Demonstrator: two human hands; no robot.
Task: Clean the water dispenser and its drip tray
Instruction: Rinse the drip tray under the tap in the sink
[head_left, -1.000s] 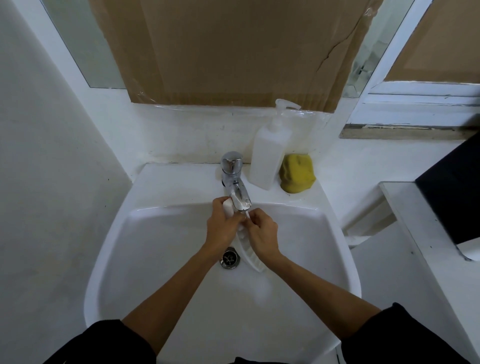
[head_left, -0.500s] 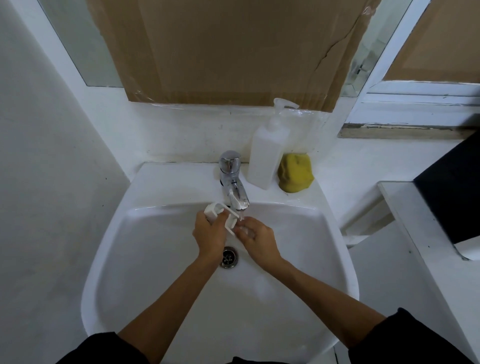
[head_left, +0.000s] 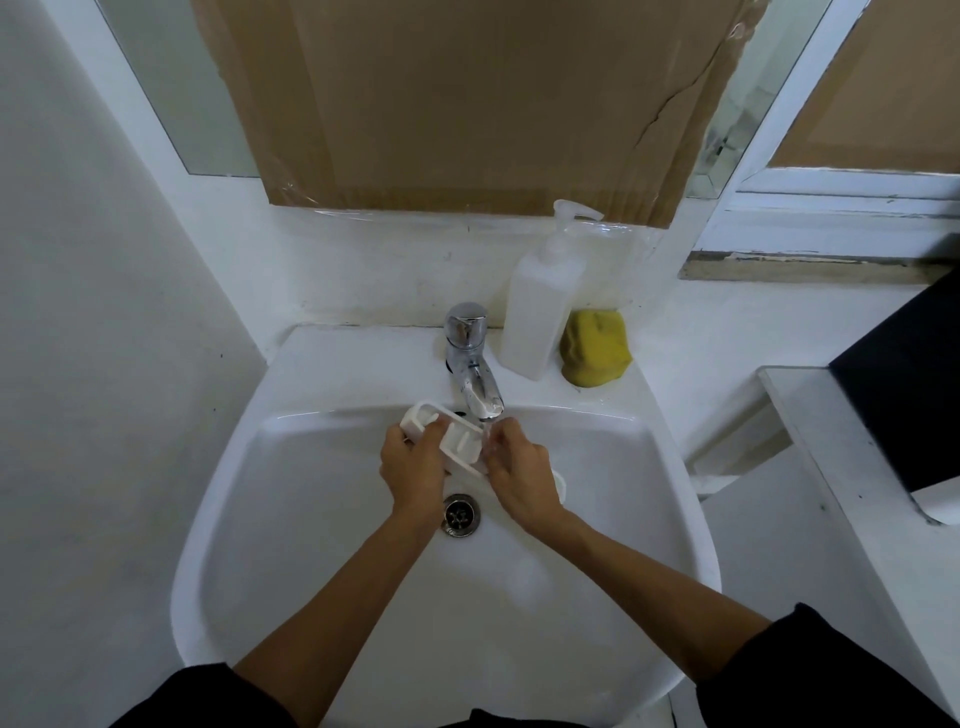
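A small white plastic drip tray (head_left: 460, 439) is held in the basin just under the spout of the chrome tap (head_left: 470, 358). Its open underside with little pegs faces me. My left hand (head_left: 413, 467) grips its left end, fingers curled round the edge. My right hand (head_left: 522, 480) holds the tray's right end, with its fingertips in the thin stream of water falling from the spout. A second white plastic piece (head_left: 560, 480) lies in the basin, mostly hidden behind my right hand.
The white sink (head_left: 332, 374) has a metal drain (head_left: 460, 514) below my hands. A white pump bottle (head_left: 540, 306) and a yellow sponge (head_left: 595, 353) stand on the rim right of the tap. Cardboard (head_left: 467, 104) covers the mirror. A white counter (head_left: 831, 467) runs along the right.
The tray went from hanging lengthwise down into the basin to lying crosswise under the spout. My left hand shifted left along it; my right hand stayed at the stream.
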